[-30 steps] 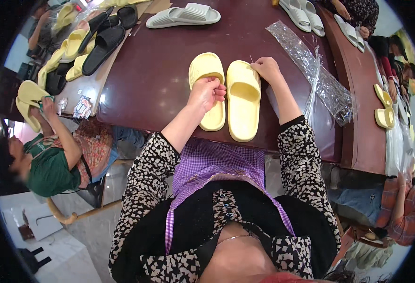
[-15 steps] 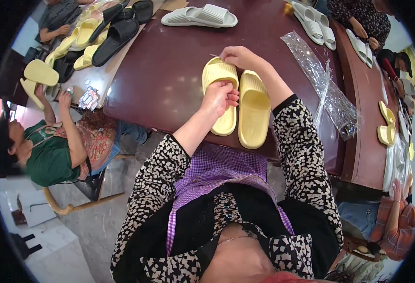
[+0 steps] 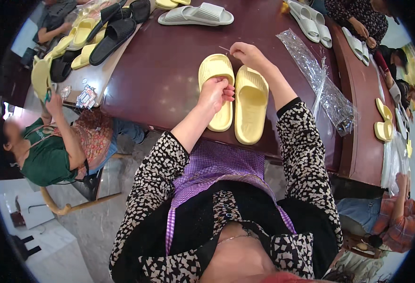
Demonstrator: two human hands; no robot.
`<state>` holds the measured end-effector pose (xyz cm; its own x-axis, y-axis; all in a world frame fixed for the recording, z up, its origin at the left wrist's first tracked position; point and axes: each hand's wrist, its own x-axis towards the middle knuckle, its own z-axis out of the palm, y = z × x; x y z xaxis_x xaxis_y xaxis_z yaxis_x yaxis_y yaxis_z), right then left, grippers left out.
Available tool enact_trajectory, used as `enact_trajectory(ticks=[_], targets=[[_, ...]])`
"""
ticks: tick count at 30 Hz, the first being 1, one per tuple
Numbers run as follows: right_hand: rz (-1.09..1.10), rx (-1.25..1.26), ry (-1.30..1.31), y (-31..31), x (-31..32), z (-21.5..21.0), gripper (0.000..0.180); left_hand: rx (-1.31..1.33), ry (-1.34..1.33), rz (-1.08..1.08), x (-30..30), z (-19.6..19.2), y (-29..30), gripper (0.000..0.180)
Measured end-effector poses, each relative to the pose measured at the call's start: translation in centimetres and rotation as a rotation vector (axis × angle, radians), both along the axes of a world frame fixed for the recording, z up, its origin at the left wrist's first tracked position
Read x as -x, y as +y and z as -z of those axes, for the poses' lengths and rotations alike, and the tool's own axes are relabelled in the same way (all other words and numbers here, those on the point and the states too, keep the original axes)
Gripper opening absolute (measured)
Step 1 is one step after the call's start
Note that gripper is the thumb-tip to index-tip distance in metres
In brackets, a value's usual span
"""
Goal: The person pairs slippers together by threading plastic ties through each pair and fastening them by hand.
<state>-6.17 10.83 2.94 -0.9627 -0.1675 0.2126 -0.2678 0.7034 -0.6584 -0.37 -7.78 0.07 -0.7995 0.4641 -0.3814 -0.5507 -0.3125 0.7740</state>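
Two yellow slippers lie side by side on the dark red table, toes pointing away from me. My left hand [image 3: 215,94] grips the strap of the left slipper [image 3: 215,65], its fingers reaching into the foot opening and partly hidden there. Just beyond the right slipper [image 3: 251,111], my right hand [image 3: 249,55] is pinched on a thin pale strip [image 3: 224,48], too small to name its kind. That strip sticks out leftward above the left slipper's toe, and the right hand is apart from both slippers.
Grey slippers [image 3: 196,15] lie farther back on the table [image 3: 155,80]. At right is a clear plastic bundle [image 3: 318,80]. Black slippers [image 3: 113,42] and yellow ones crowd the left table. A co-worker [image 3: 47,153] sits left, holding a yellow slipper [image 3: 41,76]; other people work at right.
My right hand has drawn back rightward from the left slipper's toe, with the thin strip now showing. My left hand stays on the strap. The co-worker at left has turned the yellow slipper.
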Motion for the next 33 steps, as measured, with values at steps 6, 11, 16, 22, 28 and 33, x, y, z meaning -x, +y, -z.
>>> enact_trajectory(ticks=[6,11,16,22,28,33], targets=[[-0.179,-0.08,0.042,-1.1,1.8,1.3,0.013,-0.005,-0.017,-0.014,-0.3,-0.2,0.1,0.012],[-0.037,-0.267,-0.093,-0.7,1.0,1.1,0.015,0.007,-0.007,-0.018,-0.3,0.1,0.3,0.012],[0.039,-0.217,-0.046,0.1,-0.1,1.0,0.014,-0.023,-0.003,-0.021,-0.1,0.2,0.1,0.013],[0.239,0.04,0.102,-0.7,-3.3,-0.9,0.013,0.205,0.254,-0.001,-2.4,-1.0,-1.3,0.021],[0.223,0.086,0.127,-2.3,-6.8,-2.3,0.012,0.415,0.857,-0.122,-1.1,-5.2,-0.3,0.026],[0.257,0.401,0.081,-3.1,-8.0,-1.9,0.012,0.383,0.685,0.128,2.7,-5.5,1.9,0.017]])
